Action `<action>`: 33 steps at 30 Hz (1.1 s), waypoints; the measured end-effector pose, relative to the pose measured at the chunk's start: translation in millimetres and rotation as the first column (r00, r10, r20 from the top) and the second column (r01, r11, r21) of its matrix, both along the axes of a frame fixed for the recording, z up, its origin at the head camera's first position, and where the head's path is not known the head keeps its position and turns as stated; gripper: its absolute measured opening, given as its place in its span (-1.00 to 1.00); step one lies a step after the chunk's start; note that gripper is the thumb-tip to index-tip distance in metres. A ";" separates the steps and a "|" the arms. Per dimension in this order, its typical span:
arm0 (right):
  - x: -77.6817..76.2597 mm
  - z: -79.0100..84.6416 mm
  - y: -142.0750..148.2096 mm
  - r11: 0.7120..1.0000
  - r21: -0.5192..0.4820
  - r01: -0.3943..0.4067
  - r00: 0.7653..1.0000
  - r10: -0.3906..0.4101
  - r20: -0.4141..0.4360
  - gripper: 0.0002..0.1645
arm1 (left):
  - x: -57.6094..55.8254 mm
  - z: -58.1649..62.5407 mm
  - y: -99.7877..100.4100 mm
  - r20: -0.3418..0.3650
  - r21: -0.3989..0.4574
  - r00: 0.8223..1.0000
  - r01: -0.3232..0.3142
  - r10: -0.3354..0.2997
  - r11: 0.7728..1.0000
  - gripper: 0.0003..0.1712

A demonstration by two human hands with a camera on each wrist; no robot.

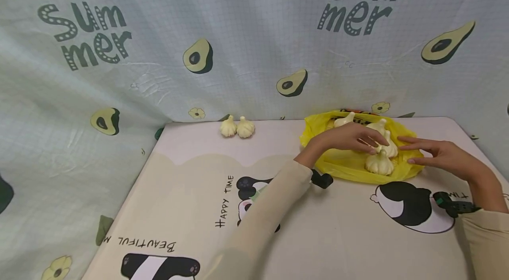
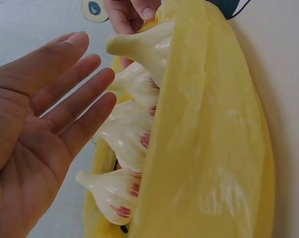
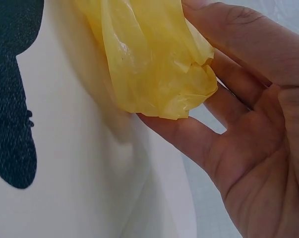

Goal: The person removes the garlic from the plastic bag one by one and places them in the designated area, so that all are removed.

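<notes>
A yellow plastic bag lies at the back right of the table, its mouth spread wide. Several glossy garlic bulbs with purple streaks sit inside it; a front garlic bulb is seen whole in the head view. My left hand reaches over the bag from the left, fingers extended beside the bulbs and holding none. On the bag's right side, my right hand holds the crumpled edge between thumb and fingers. In the right wrist view, the plastic hides some of those fingertips.
Two more garlic bulbs stand side by side at the table's back left. A hanging sheet printed with avocados borders the back and left. The table cover carries black-and-white animal drawings and lettering.
</notes>
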State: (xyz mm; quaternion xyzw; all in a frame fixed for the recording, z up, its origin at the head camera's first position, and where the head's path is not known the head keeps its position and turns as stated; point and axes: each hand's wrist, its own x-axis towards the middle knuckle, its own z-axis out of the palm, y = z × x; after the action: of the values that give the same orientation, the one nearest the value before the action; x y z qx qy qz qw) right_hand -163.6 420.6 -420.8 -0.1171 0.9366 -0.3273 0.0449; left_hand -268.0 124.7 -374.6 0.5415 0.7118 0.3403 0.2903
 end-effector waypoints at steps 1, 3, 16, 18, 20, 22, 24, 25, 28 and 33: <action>0.2 -0.2 0.4 1.000 -0.003 -0.002 1.000 0.002 0.000 -0.56 | -1.2 -0.8 3.3 0.006 -0.011 1.000 -0.004 0.004 1.000 -0.52; 0.5 -0.5 1.4 1.000 -0.006 -0.004 1.000 0.004 0.001 -0.56 | -4.3 -2.4 9.6 0.014 -0.028 1.000 -0.004 0.005 1.000 -0.52; -4.4 0.9 5.3 0.998 0.065 0.006 1.000 -0.005 -0.009 -0.52 | -28.3 -6.1 34.8 0.178 -0.058 0.978 0.118 -0.106 0.991 -0.64; -5.5 1.1 5.0 0.997 0.075 0.010 1.000 -0.010 -0.007 -0.52 | -31.0 -8.0 34.4 0.201 -0.061 0.974 0.120 -0.106 0.991 -0.65; -6.5 1.1 4.9 0.997 0.082 0.011 1.000 -0.011 -0.005 -0.52 | -33.2 -10.5 34.3 0.231 -0.054 0.967 0.126 -0.110 0.991 -0.66; -7.1 0.6 4.5 0.998 0.069 0.009 1.000 -0.010 0.005 -0.51 | -34.5 -12.9 35.2 0.256 -0.052 0.960 0.128 -0.111 0.990 -0.67; -7.3 -0.1 4.2 0.998 0.068 0.014 1.000 -0.015 0.012 -0.50 | -34.6 -14.4 37.0 0.272 -0.055 0.956 0.126 -0.107 0.990 -0.69; -7.2 -0.4 4.2 0.998 0.063 0.015 1.000 -0.016 0.017 -0.49 | -34.5 -15.1 38.1 0.278 -0.057 0.955 0.124 -0.104 0.991 -0.69; -6.4 -1.4 4.5 0.998 0.053 0.015 1.000 -0.017 0.021 -0.49 | -33.6 -17.0 41.6 0.298 -0.061 0.950 0.113 -0.090 0.992 -0.71; -5.4 -3.2 6.2 0.999 0.039 0.011 1.000 -0.011 -0.001 -0.52 | -31.8 -18.9 46.5 0.348 -0.037 0.933 0.112 -0.092 0.993 -0.75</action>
State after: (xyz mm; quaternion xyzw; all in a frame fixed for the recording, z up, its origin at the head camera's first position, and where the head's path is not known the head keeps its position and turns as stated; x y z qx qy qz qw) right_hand -169.1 426.7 -424.0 -0.1109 0.9434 -0.3093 0.0451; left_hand -299.8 171.2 -393.4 0.5013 0.6300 0.3943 0.4431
